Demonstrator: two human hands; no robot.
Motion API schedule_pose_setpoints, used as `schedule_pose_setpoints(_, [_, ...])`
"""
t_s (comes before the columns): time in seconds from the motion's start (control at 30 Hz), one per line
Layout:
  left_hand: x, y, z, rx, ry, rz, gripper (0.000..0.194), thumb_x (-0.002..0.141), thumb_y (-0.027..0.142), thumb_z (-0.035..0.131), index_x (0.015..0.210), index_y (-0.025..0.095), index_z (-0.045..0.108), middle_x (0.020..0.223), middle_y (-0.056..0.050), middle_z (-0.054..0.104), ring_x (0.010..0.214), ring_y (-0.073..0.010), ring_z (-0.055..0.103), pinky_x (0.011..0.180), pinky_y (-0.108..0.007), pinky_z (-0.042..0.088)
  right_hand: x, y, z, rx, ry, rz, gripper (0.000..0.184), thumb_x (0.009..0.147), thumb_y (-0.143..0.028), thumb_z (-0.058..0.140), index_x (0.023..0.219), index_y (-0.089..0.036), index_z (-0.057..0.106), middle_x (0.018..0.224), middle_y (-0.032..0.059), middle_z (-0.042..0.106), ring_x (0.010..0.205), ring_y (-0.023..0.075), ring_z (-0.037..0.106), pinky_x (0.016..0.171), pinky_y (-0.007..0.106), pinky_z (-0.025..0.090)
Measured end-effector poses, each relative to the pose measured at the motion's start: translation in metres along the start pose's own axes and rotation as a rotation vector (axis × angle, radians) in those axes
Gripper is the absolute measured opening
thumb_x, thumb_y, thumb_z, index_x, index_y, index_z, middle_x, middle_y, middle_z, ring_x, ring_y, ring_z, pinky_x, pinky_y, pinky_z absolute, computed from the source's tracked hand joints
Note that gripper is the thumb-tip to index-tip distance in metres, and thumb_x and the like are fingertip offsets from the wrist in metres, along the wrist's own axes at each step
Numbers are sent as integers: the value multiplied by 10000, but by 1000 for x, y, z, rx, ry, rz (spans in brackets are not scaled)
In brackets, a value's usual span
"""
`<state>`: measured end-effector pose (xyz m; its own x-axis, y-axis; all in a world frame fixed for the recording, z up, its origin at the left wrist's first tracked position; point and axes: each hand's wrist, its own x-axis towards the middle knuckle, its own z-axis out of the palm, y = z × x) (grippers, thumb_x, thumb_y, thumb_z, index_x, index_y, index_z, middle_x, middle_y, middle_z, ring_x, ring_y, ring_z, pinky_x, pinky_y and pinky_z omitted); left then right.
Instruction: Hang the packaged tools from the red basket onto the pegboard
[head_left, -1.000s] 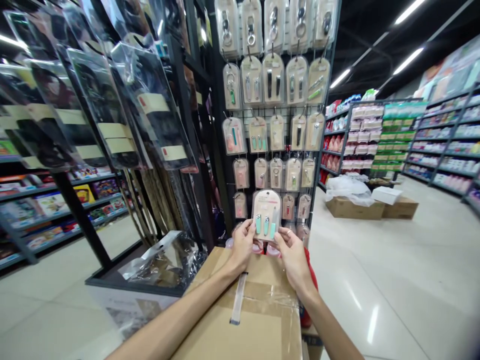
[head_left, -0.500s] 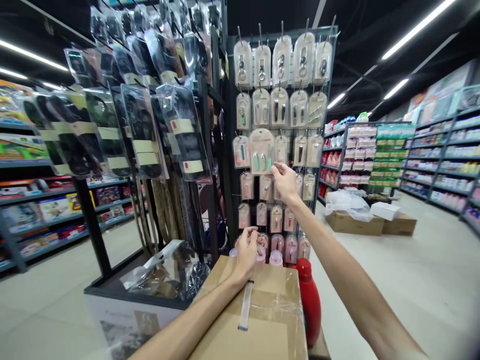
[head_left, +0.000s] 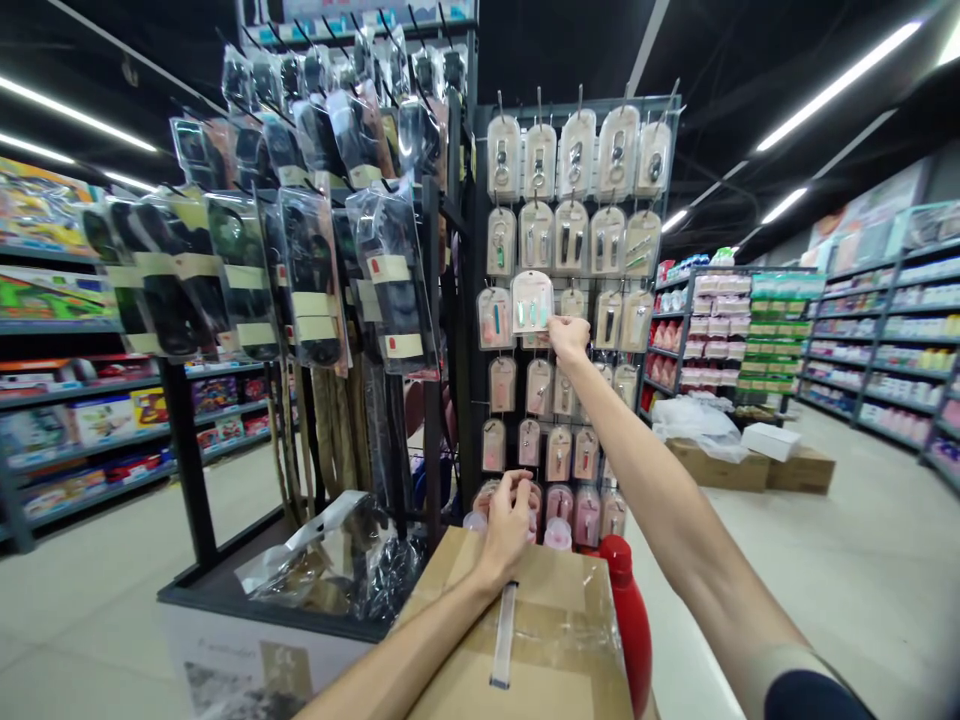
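My right hand [head_left: 570,338] pinches the lower right edge of a carded blister pack [head_left: 532,302]. The pack is pale with a rounded top and shows small mint-green tools through clear plastic; their exact kind is too small to tell. It is at the front of the hook rack, beside a pack with a teal and a pink piece [head_left: 494,318]. My left hand [head_left: 508,522] hovers over the far edge of a taped cardboard box [head_left: 450,660], its fingers loosely bent and partly apart, with nothing visible between them.
Rows of small carded packs [head_left: 537,240] hang on hooks ahead. Bagged insoles or slippers [head_left: 390,270] hang at the left. A red bottle [head_left: 634,630] stands right of the box, and clear-lidded pink containers [head_left: 557,534] sit behind it. Cartons [head_left: 799,472] lie on the floor.
The view has shifted, so the rack appears lower. My right hand has pushed the mint-green pack farther in towards the rack. My left hand's fingers have loosened slightly above the box.
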<state>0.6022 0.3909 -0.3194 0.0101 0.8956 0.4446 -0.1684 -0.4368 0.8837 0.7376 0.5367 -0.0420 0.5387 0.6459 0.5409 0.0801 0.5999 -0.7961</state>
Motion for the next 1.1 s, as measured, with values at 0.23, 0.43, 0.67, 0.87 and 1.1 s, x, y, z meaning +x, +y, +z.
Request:
schedule_pose_setpoints(0.23, [-3, 7, 1, 53, -1, 10, 377, 981, 536, 561, 1121, 190, 614, 797, -8, 624, 574, -115, 567, 455, -198, 432, -4, -12, -4, -149, 7, -16, 162, 801, -162, 669, 870, -65, 779, 578, 34, 677, 662, 213, 759, 613, 216, 601])
schedule_pose_setpoints(0.43, [0, 7, 0, 40, -12, -8, 394, 967, 548, 567, 1114, 185, 611, 806, -2, 623, 491, -92, 508, 438, -210, 423, -12, -8, -19, -270, -4, -21, 115, 794, -157, 680, 832, -95, 769, 599, 55, 695, 724, 229, 772, 686, 231, 600])
schedule_pose_setpoints(0.67, [-2, 6, 0, 53, -10, -17, 417, 943, 570, 580, 1092, 185, 633, 793, 4, 631, 478, -93, 507, 423, -207, 405, -63, -1, -34, -336, -32, -71, 191, 898, -221, 654, 1025, -98, 728, 1099, 192, 773, 1118, 269, 719, 1034, 351, 526])
schedule_pose_setpoints(0.87, [15, 35, -1, 12, 87, 89, 373, 951, 537, 586, 1013, 175, 654, 709, 5, 611, 506, -107, 534, 431, -195, 397, -261, 23, -119, 17, -381, -56, 258, 996, -424, 578, 1152, -244, 676, 1170, 69, 752, 1094, 223, 702, 984, 351, 557])
schedule_pose_setpoints(1.1, [-55, 107, -206, 223, 426, 276, 425, 1014, 517, 477, 848, 161, 639, 677, -14, 585, 515, -115, 522, 450, -218, 361, -394, 2, -240, -421, -881, 307, 324, 919, -642, 641, 919, -341, 761, 901, 79, 747, 815, 298, 702, 748, 457, 537])
